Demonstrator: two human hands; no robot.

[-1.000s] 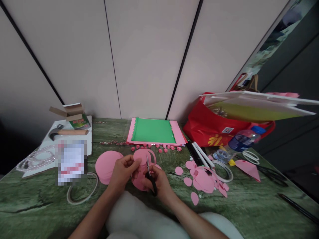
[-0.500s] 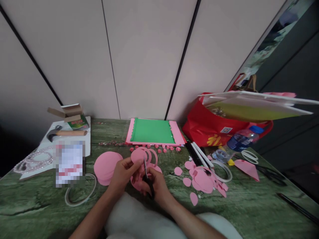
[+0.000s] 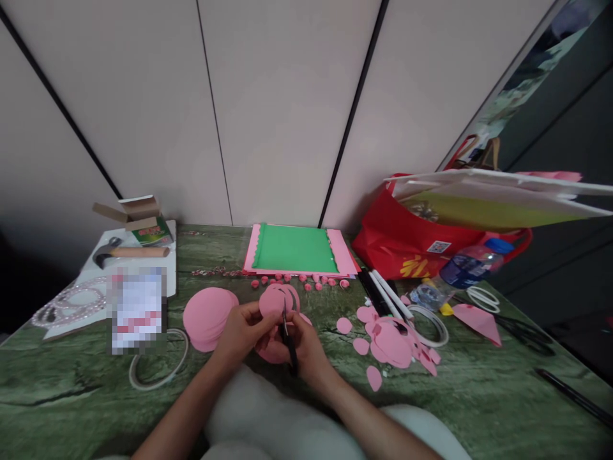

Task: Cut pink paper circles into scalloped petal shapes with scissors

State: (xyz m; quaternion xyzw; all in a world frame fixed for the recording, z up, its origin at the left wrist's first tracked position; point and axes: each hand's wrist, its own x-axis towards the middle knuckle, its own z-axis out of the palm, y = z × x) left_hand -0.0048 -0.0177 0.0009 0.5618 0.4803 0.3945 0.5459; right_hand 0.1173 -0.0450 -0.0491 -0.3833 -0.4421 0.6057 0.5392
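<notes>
Scissors (image 3: 287, 335) gripped in the right hand (image 3: 306, 348) sit partway through a spiral cut in the pink circle (image 3: 276, 300), which the left hand (image 3: 244, 329) pinches just above the surface (image 3: 71, 383), beside an uncut stack of circles (image 3: 208, 310).

I am facing a wall of pale beige panels (image 3: 287, 115), and thin dark seams (image 3: 351, 112) are running down between them, slanting in my view. Soft, even light is falling across the panels, leaving no hard shadows. Below them the worktop (image 3: 479, 402), green with a streaky marbled pattern, is stretching from edge to edge. To my right a dark grey wall (image 3: 575, 268) is meeting the pale one, its glossy strip (image 3: 527, 70) reflecting blurred shapes. The far left corner (image 3: 19, 287) is sinking into shadow.
</notes>
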